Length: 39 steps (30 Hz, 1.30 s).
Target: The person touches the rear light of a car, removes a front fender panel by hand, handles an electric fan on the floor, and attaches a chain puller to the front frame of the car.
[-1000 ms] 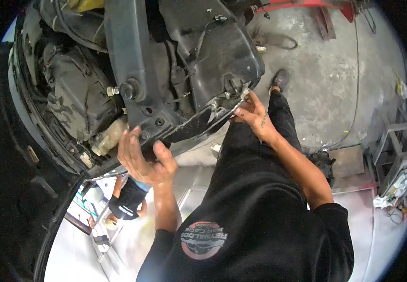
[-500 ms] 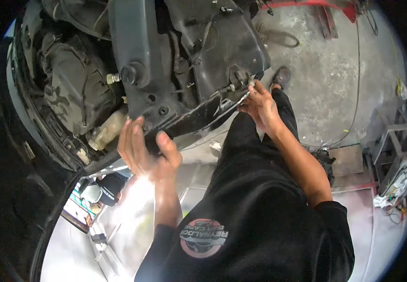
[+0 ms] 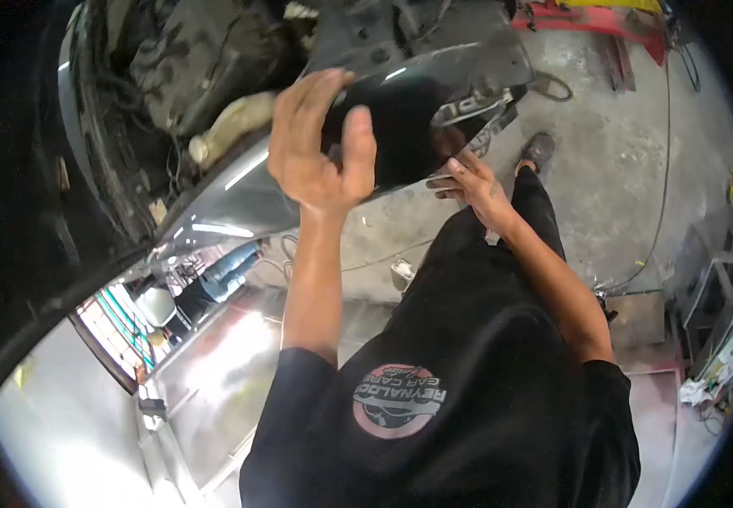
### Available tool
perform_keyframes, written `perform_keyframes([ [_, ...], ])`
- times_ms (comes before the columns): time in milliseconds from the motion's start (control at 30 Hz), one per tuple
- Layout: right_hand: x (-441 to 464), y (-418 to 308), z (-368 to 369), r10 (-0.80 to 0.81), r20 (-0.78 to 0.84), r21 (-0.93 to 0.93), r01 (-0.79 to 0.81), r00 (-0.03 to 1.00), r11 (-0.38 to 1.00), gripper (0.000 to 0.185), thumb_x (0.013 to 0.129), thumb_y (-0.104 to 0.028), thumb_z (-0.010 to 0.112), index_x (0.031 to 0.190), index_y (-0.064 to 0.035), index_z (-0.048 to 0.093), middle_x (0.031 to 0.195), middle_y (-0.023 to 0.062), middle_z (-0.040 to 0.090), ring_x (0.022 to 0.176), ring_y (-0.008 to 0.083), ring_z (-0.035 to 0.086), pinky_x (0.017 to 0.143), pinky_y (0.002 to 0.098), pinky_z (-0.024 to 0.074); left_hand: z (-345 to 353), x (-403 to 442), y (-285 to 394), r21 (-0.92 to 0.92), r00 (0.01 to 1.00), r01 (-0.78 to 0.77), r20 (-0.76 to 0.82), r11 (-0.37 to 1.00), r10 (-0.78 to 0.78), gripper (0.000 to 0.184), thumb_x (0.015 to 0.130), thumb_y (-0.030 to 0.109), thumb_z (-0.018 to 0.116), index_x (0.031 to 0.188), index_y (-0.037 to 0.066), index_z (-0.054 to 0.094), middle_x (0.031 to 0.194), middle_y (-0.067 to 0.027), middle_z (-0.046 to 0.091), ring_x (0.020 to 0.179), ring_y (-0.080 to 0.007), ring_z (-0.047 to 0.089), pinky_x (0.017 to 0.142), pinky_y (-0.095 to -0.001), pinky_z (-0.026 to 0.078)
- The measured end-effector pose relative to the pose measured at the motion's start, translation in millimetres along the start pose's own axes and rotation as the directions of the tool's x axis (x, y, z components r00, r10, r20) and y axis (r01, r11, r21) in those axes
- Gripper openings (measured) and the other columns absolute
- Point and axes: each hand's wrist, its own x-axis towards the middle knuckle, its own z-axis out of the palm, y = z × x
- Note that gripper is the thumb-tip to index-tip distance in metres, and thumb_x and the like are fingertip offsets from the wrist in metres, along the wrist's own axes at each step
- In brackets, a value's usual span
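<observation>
panel (image 3: 404, 118), black and glossy

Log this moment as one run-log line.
left hand: open, over glossy dark panel | right hand: at panel's lower edge, grip unclear | nearby: pale tubular part, left of left hand in view

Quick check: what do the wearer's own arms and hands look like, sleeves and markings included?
The left hand and right hand are bare, without gloves; no watch or band shows. The forearms are uncovered below the short black fabric sleeves of a black shirt, which bears a round reddish-and-white printed logo with lettering.
</observation>
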Motion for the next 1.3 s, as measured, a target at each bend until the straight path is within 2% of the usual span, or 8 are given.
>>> perform_keyframes([
  [233, 7.7, 40.7, 25.4, -0.211, -0.119, -0.085, 0.202, 0.97, 0.976, 0.079, 0.098, -0.047, 0.054, 0.146, 0.0069, 0.023, 0.134, 0.0283, 0.047, 0.115, 0.0334, 0.059, 0.091, 0.0438, 0.0506, -80.5, -103.0, 36.1, -0.322, 0.91, 0.376, -0.05, 0.869, -0.412, 0.015, 0.088, 0.011, 0.063, 0.097, -0.001, 0.069, 0.089, -0.0099, 0.071, 0.072, -0.0124, 0.06, 0.065, -0.0253, 0.046],
  [300, 16.1, 56.9, 27.1, -0.231, -0.194, -0.052, 0.225, 0.954, 0.973, 0.066, 0.1, -0.048, 0.048, 0.145, -0.003, 0.031, 0.131, 0.0182, 0.051, 0.115, 0.0294, 0.057, 0.094, 0.0427, 0.0475, -90.7, -176.1, 48.0, -0.243, 0.775, 0.631, 0.173, 0.736, -0.608, 0.02, 0.095, 0.015, 0.056, 0.103, -0.001, 0.066, 0.091, -0.0126, 0.071, 0.085, -0.0189, 0.063, 0.083, -0.0306, 0.047],
  [367, 23.7, 68.8, 36.7, -0.254, -0.227, 0.013, 0.264, 0.94, 0.965, 0.061, 0.1, -0.05, 0.044, 0.144, -0.0085, 0.035, 0.132, 0.0138, 0.052, 0.116, 0.0285, 0.055, 0.097, 0.0438, 0.0445, -95.8, -247.7, 41.9, -0.375, 0.456, 0.878, 0.472, 0.296, -0.755, 0.033, 0.098, 0.027, 0.054, 0.114, -0.001, 0.06, 0.1, -0.0147, 0.069, 0.09, -0.0225, 0.063, 0.084, -0.0358, 0.048],
  [467, 31.4, 80.7, 56.1, -0.277, -0.311, 0.185, 0.344, 0.909, 0.921, 0.065, 0.099, -0.056, 0.042, 0.144, -0.0107, 0.034, 0.138, 0.0156, 0.049, 0.122, 0.032, 0.051, 0.102, 0.0488, 0.0401, -109.6, -357.0, -15.3, -0.745, 0.162, 0.571, 0.515, -0.346, -0.842, 0.056, 0.098, 0.045, 0.052, 0.129, -0.001, 0.05, 0.121, -0.0206, 0.059, 0.104, -0.0312, 0.061, 0.092, -0.0453, 0.05],
  [533, 42.5, 89.8, 72.7, -0.245, -0.478, 0.299, 0.419, 0.843, 0.858, 0.066, 0.098, -0.059, 0.039, 0.145, -0.0131, 0.033, 0.14, 0.0169, 0.046, 0.127, 0.0347, 0.047, 0.104, 0.0524, 0.037, -143.7, -363.3, -45.9, -0.851, 0.067, 0.306, 0.466, -0.427, -0.882, 0.077, 0.096, 0.061, 0.042, 0.144, 0.002, 0.028, 0.145, -0.0259, 0.036, 0.129, -0.0401, 0.045, 0.107, -0.0579, 0.037],
  [667, 56.1, 106.5, 84.6, -0.313, -0.462, 0.347, 0.494, 0.83, 0.797, 0.073, 0.097, -0.064, 0.033, 0.15, -0.0146, 0.025, 0.15, 0.0163, 0.034, 0.137, 0.0356, 0.036, 0.111, 0.0545, 0.0293, -190.2, -329.9, -69.7, -0.921, 0.086, -0.044, 0.383, -0.388, -0.92, 0.099, 0.091, 0.072, 0.034, 0.153, 0.002, 0.001, 0.159, -0.0178, 0.011, 0.147, -0.0376, 0.013, 0.12, -0.0558, 0.016],
  [867, 79.3, 112.5, 107.1, -0.418, -0.498, 0.375, 0.624, 0.76, 0.686, 0.076, 0.097, -0.067, 0.022, 0.154, -0.0173, 0.021, 0.158, 0.0093, 0.024, 0.144, 0.0339, 0.025, 0.116, 0.0524, 0.0247, -187.9, -329.5, -106.2, -0.919, 0.179, -0.081, 0.369, -0.387, -0.912, 0.1, 0.088, 0.077, 0.032, 0.153, 0.004, 0.01, 0.159, -0.0162, 0.016, 0.148, -0.0314, 0.012, 0.121, -0.0476, 0.017],
  [1300, 86.4, 105.1, 130.1, -0.335, -0.621, 0.425, 0.663, 0.709, 0.617, 0.079, 0.095, -0.07, 0.024, 0.153, -0.0161, 0.026, 0.158, 0.009, 0.023, 0.143, 0.0342, 0.025, 0.117, 0.0525, 0.0235, -190.7, -334.6, -140.8, -0.979, -0.028, -0.151, 0.141, -0.136, -0.99, 0.102, 0.083, 0.084, 0.028, 0.15, 0.008, 0.027, 0.157, -0.0126, 0.025, 0.143, -0.0326, 0.026, 0.119, -0.0494, 0.022],
])
